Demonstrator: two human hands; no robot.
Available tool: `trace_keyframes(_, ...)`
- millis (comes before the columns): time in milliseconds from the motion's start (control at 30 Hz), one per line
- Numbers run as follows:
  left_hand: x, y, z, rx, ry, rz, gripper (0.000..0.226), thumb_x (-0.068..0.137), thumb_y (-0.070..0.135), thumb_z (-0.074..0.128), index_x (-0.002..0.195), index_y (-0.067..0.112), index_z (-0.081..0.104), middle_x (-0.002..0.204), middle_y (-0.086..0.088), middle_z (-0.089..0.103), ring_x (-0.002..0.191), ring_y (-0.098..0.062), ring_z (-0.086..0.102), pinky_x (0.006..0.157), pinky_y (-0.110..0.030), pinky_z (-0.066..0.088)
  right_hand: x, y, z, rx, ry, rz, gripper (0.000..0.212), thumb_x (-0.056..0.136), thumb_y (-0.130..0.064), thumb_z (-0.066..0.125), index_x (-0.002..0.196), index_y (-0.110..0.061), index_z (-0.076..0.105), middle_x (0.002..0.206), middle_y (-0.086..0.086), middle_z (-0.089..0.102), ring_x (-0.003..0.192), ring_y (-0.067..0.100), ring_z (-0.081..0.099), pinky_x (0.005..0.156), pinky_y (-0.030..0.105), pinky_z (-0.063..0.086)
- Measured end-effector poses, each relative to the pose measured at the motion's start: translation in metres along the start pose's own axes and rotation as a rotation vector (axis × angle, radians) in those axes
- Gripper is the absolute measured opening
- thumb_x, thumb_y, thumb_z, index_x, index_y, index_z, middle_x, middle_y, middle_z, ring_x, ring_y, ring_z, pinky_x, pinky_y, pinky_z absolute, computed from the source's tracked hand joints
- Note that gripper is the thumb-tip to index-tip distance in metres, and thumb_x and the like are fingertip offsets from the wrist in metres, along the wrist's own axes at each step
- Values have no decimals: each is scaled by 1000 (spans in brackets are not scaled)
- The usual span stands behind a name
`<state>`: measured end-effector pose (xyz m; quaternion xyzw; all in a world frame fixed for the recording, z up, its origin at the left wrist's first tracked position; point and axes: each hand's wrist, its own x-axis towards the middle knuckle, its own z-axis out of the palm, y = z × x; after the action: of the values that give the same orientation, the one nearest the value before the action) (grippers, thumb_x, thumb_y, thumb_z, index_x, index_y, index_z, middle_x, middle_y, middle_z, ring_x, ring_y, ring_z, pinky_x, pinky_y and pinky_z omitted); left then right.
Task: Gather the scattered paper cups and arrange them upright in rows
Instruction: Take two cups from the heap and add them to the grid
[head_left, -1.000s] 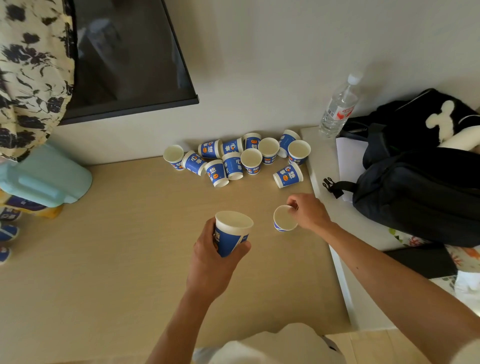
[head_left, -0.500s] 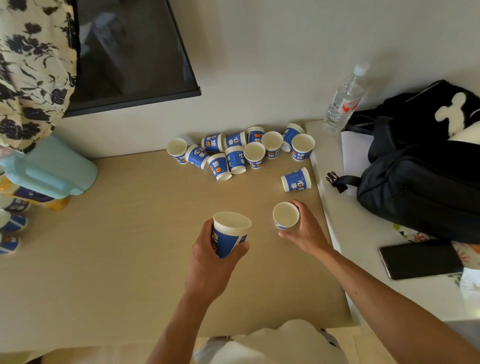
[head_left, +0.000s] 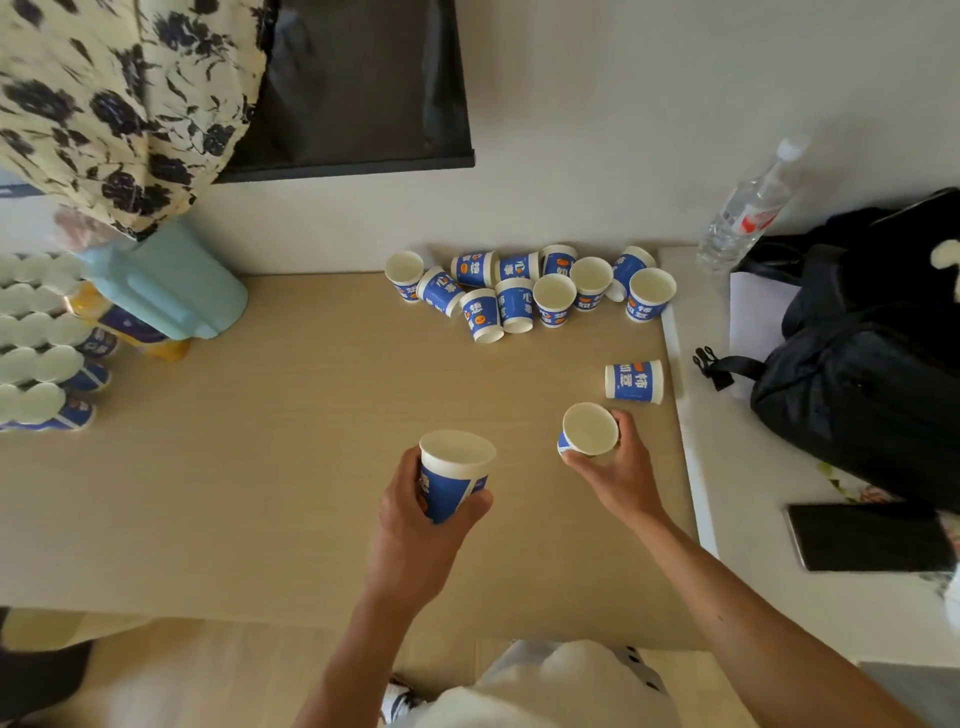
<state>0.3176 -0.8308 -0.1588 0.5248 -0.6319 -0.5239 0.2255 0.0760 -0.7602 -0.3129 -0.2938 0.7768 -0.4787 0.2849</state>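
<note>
Two upright paper cups near the table's middle, left cup (head_left: 454, 475) wrapped in the left hand (head_left: 415, 525), right cup (head_left: 589, 430) clasped round its wall by the right hand (head_left: 621, 467); best carried level over the open tabletop (head_left: 260, 467) to the standing rows (head_left: 36, 338) at 9 o'clock, avoiding the 3 o'clock edge (head_left: 672, 364) beside the toppled cup (head_left: 634, 382).

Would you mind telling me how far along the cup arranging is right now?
Done: several rows of upright cups stand at the far left. In hand: the left hand holds a blue cup, and the right hand grips a second cup. Left: a tipped cup just beyond the right hand and the scattered pile at the back, some upright, some on their sides.
</note>
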Motion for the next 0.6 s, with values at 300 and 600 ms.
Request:
trace_keyframes(300, -42, -24, -92, -104, 128, 71, 44, 68, 27, 80, 109, 29, 63, 93, 18, 70, 79, -4, 65, 66, -15, 50, -79, -99, 74, 188, -100, -142, 60, 73, -11, 90, 118, -35, 58, 109, -17, 68, 102, 8, 65, 84, 16, 50)
trace_keyframes(600, -117, -87, -218, -213, 379, 79, 53, 76, 14, 88, 119, 25, 58, 98, 20, 69, 82, -2, 65, 69, -15, 51, -189, -187, 192, 224, -351, -286, 57, 66, -42, 82, 118, -41, 61, 113, -19, 69, 105, 10, 66, 91, 29, 52)
